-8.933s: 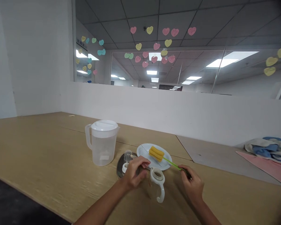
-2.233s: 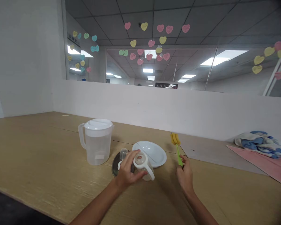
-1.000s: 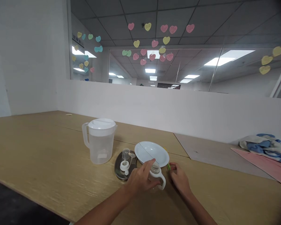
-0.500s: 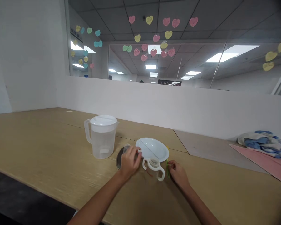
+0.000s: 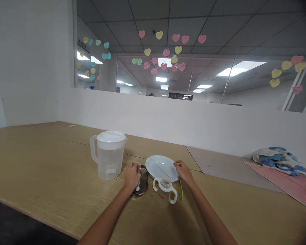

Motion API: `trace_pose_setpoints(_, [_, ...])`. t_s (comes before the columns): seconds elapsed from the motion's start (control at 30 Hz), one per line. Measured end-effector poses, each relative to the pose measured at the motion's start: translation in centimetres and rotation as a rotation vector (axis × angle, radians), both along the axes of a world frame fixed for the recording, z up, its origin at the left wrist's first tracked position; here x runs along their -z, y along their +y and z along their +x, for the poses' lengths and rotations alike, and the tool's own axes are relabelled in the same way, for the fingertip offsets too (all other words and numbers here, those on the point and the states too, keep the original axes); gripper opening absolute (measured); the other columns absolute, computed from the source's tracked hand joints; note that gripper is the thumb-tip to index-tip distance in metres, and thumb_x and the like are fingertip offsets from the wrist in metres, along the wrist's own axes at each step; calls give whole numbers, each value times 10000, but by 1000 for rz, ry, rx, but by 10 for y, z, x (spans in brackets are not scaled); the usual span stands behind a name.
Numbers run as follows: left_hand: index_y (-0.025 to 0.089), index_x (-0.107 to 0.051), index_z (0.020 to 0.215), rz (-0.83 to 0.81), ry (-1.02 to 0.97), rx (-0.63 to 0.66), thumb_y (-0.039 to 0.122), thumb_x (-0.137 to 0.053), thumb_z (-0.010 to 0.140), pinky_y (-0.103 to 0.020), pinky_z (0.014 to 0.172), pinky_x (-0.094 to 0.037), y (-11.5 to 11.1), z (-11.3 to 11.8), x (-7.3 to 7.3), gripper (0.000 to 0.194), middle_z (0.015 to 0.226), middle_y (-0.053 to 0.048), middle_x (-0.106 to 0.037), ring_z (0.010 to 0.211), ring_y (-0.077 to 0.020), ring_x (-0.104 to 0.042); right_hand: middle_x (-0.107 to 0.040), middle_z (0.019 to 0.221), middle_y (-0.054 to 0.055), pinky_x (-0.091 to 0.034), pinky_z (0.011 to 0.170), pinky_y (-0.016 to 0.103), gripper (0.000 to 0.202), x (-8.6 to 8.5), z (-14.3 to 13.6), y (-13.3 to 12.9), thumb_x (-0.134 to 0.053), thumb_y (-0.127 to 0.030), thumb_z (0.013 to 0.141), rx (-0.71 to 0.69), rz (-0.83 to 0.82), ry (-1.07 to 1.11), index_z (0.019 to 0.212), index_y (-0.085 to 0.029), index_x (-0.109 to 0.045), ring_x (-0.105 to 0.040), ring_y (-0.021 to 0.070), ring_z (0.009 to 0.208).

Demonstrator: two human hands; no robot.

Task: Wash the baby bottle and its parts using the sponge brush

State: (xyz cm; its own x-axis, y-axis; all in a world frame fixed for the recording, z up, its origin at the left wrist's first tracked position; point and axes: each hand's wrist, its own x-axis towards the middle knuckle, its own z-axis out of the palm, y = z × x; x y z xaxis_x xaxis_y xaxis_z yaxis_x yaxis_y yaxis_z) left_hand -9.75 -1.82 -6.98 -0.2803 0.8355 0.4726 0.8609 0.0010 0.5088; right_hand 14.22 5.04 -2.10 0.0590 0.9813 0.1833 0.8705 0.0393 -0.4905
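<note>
My left hand (image 5: 132,178) is closed, with its curled fingers at the left edge of a dark oval tray-like item (image 5: 143,186). A small clear round piece (image 5: 143,170) lies by the fingertips; what the fingers grip is hidden. At the right rim of a white plate (image 5: 159,166), my right hand (image 5: 184,172) is pinched, a bit of yellow showing at its fingertips. Whether it grips the rim or that yellow piece I cannot tell. Below it lies a slim green utensil (image 5: 181,191). A clear bottle with a white two-handled collar (image 5: 165,184) stands uncapped between my hands.
To the left stands a translucent lidded pitcher (image 5: 110,160). A pink sheet (image 5: 283,183) and a crumpled blue-and-white cloth (image 5: 277,160) lie at the far right. Behind the brown table (image 5: 53,163) runs a white wall (image 5: 142,119) under a window with heart-shaped notes.
My right hand has moved away from me, from the green utensil to the plate's right rim. My left hand has shifted left, uncovering more of the dark item. The view has tilted slightly upward.
</note>
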Motion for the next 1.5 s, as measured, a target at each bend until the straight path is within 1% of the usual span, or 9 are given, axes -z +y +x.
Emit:
trace_pose_setpoints(0.23, [169, -618, 924, -132, 74, 11, 170, -463, 825, -264, 810, -390, 2, 1, 1, 183, 997, -75, -613, 931, -177, -569, -623, 1111, 116, -426, 767, 334, 367, -8, -17, 9, -365, -377, 856, -7, -55, -188, 1060, -176, -596, -582, 253, 1004])
trace_pose_setpoints(0.47, [169, -627, 870, -260, 152, 55, 187, -441, 832, -252, 720, -410, 3, 1, 2, 191, 920, -78, -671, 847, -172, -612, -637, 1078, 119, -433, 760, 340, 343, -12, -19, 14, -379, -348, 858, -30, -52, -339, 1026, -168, -619, -588, 261, 997])
trace_pose_setpoints(0.63, [166, -642, 858, -303, 227, 74, 250, -476, 825, -291, 770, -421, 1, 3, 2, 189, 923, -100, -677, 924, -217, -603, -650, 1045, 139, -432, 751, 337, 326, -8, -28, 10, -445, -374, 834, -85, -60, -411, 962, -159, -653, -595, 276, 985])
trace_pose_setpoints(0.77, [169, -633, 868, -311, 265, 65, 264, -468, 838, -298, 784, -428, -2, 4, 0, 193, 951, -97, -665, 934, -218, -599, -656, 1030, 140, -428, 746, 342, 323, -5, -40, 6, -474, -375, 813, -162, -62, -419, 941, -157, -674, -595, 286, 981])
trace_pose_setpoints(0.97, [143, -590, 972, -263, 318, 34, 281, -429, 868, -325, 835, -418, -5, 6, -4, 236, 1083, -133, -602, 1026, -240, -553, -684, 955, 86, -417, 672, 272, 255, 2, -57, -2, -561, -369, 738, -311, -105, -335, 877, -211, -705, -614, 237, 906])
trace_pose_setpoints(1.1, [147, -586, 958, -281, 326, 44, 259, -454, 860, -308, 789, -436, -5, 6, -4, 199, 1067, -123, -608, 976, -229, -584, -700, 868, 56, -401, 616, 232, 201, 8, -62, -5, -577, -272, 700, -420, -153, -262, 822, -198, -720, -623, 182, 769])
trace_pose_setpoints(1.23, [156, -586, 926, -301, 319, 68, 258, -480, 857, -272, 757, -440, -5, 5, -6, 162, 1018, -102, -635, 920, -201, -615, -703, 817, 10, -398, 623, 190, 195, 11, -62, -1, -558, -197, 697, -511, -171, -194, 800, -196, -724, -611, 132, 735])
trace_pose_setpoints(1.37, [161, -579, 960, -279, 324, 68, 279, -453, 875, -280, 743, -446, -5, 4, -6, 193, 992, -97, -645, 905, -206, -622, -694, 791, 3, -394, 632, 191, 192, 7, -59, 5, -553, -233, 722, -452, -112, -157, 816, -212, -718, -609, 135, 754])
trace_pose_setpoints(1.5, [141, -587, 980, -260, 340, 58, 244, -361, 908, -298, 739, -453, -3, 3, -5, 258, 1008, -126, -634, 938, -226, -610, -660, 992, 60, -394, 726, 246, 301, -2, -49, 12, -434, -246, 819, -247, 26, -143, 1003, -186, -664, -584, 183, 905])
